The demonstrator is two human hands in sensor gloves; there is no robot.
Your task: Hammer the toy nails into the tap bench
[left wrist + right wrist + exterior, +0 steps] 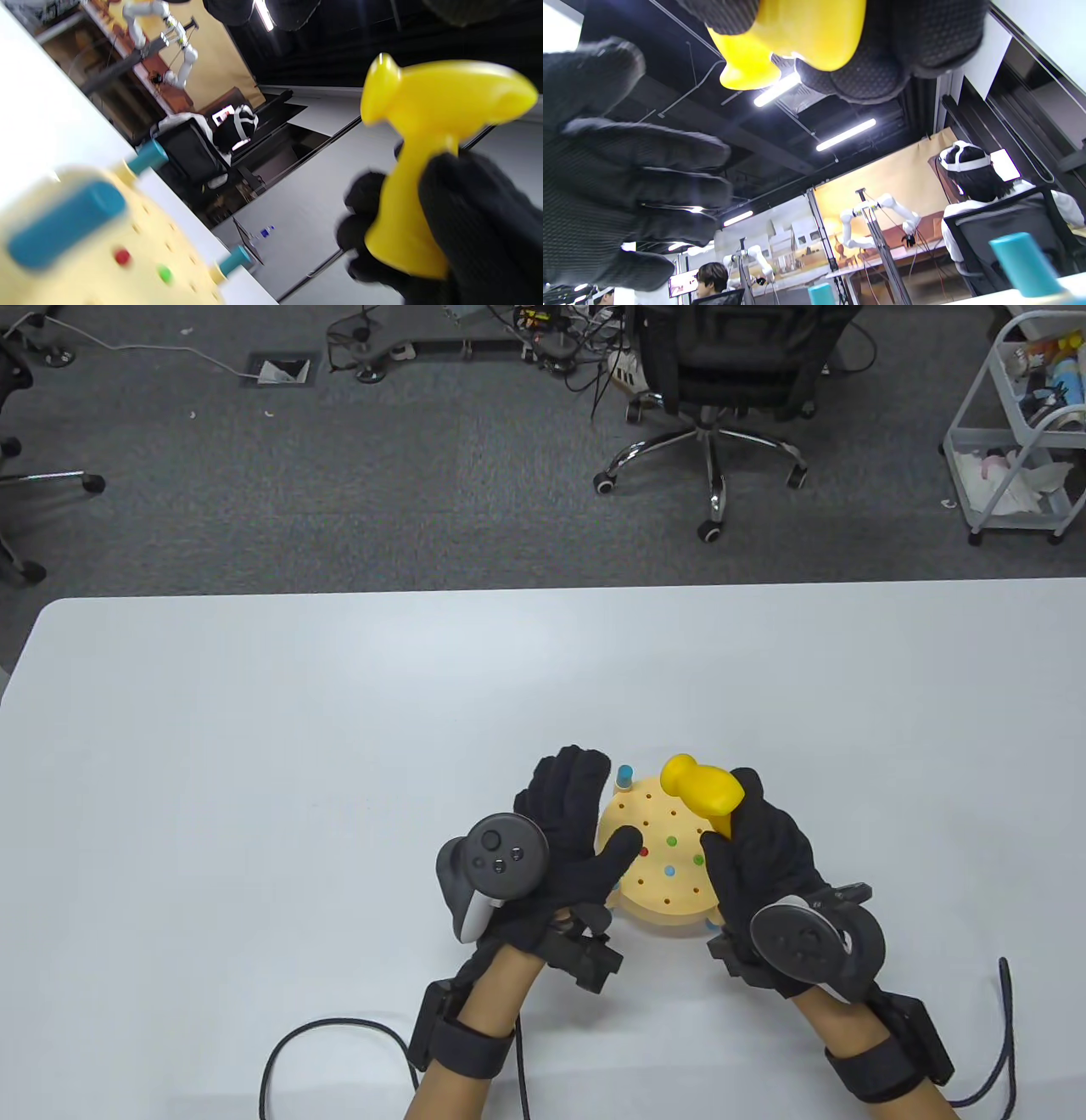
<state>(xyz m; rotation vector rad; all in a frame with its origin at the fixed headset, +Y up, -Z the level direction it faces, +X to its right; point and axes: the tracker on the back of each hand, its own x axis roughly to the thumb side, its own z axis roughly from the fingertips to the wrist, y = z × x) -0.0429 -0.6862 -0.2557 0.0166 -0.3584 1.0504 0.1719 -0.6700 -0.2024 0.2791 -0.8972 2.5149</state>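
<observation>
A round cream tap bench (657, 891) lies on the white table near its front edge. Small red (642, 851), green (672, 841) and blue (669, 869) nail heads sit in its top. My right hand (731, 836) grips the handle of a yellow toy hammer (700, 791), its head raised over the bench's far right part. My left hand (607, 808) rests against the bench's left side with extended fingers, thumb on the top. The left wrist view shows the hammer (428, 140) above the bench (110, 271). The right wrist view shows the hammer (806, 38) in my fingers (882, 67).
Blue pegs stick out at the bench's rim (625, 774), also seen in the right wrist view (1022, 262). Glove cables (322, 1035) trail on the table by my wrists. An office chair (713, 407) and a wire cart (1018, 432) stand on the floor beyond the table.
</observation>
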